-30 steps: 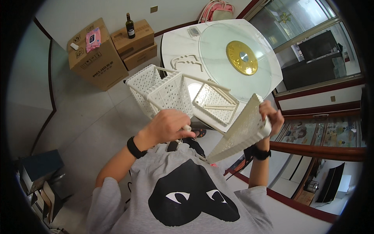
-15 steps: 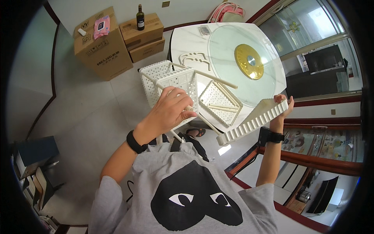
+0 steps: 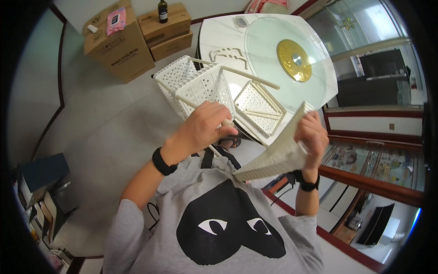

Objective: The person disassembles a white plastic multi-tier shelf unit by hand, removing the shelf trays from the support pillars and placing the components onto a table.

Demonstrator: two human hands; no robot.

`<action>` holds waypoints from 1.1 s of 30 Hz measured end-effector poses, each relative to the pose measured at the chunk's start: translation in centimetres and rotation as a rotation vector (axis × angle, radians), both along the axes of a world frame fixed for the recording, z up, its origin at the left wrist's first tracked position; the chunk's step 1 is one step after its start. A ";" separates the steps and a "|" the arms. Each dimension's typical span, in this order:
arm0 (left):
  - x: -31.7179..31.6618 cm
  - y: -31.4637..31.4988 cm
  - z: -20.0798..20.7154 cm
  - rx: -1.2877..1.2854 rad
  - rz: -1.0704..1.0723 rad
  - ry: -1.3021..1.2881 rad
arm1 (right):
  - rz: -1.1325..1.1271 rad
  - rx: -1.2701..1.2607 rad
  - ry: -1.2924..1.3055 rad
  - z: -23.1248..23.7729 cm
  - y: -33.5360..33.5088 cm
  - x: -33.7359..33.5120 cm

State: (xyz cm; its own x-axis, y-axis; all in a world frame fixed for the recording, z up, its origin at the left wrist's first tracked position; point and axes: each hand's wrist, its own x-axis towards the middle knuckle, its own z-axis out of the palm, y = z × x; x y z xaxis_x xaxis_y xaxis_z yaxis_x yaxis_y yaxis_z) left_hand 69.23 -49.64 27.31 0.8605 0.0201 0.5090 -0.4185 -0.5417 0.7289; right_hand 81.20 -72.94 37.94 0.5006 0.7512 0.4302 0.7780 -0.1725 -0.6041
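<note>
A partly built white plastic rack [image 3: 207,89], with star-pierced walls and cream poles, leans tilted at the table's near left edge. My left hand [image 3: 205,125] is closed round one of its poles [image 3: 186,99], whose end shows beyond my thumb. In my right hand [image 3: 312,137] is a separate white shelf tray [image 3: 278,157] with a ribbed rim, gripped at its right side. The tray is tilted and slightly blurred, its lower corner close to my shirt. Another shelf tray [image 3: 244,101] lies on the table with loose poles [image 3: 264,114] in it.
The white marble-look table [image 3: 219,34] bears a glass turntable [image 3: 260,50] with a gold centre disc [image 3: 287,61]. Two curved cream pieces [image 3: 228,54] lie near its left edge. Cardboard boxes [image 3: 125,57] stand at the far left, a dark bottle [image 3: 163,13] on one.
My right hand has drawn the held tray in toward my body and turned it, so its lower corner is now near my shirt. The left hand keeps its pole; the view has shifted slightly.
</note>
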 end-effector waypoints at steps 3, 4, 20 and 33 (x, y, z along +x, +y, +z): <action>0.0 -1.9 0.6 -0.018 -0.071 -0.024 | -0.015 -0.140 -0.127 -0.9 2.9 -0.3; -0.2 -2.2 0.7 -0.037 -0.089 -0.031 | -0.011 -0.295 -0.184 -1.1 3.4 -0.2; -7.3 3.3 -1.3 -0.286 0.168 0.044 | -0.483 -0.002 1.101 -20.4 -10.7 0.4; -6.0 14.5 -6.5 -0.848 0.671 0.212 | 0.183 0.206 1.070 -10.5 2.7 -5.1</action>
